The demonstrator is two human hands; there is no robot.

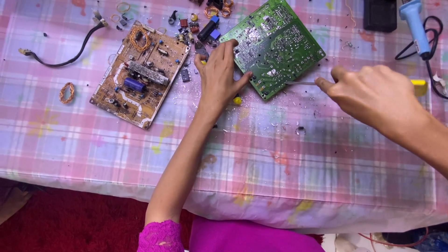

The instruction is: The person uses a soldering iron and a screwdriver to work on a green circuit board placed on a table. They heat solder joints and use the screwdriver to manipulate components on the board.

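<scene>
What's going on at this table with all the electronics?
A person is working on a green circuit board lying solder side up on a checked tablecloth. The left hand steadies its edge, while the right hand holds a thin metal tool to its lower corner. A brown circuit board and loose components lie nearby.

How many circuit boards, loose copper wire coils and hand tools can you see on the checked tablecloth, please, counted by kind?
Circuit boards: 2, a green board under the left hand and a brown board.
Loose copper wire coils: 1 clear, orange coil; others at the top edge are too small to count.
Hand tools: 2, thin metal tool in the right hand, blue soldering tool.
Total: 5.
</scene>
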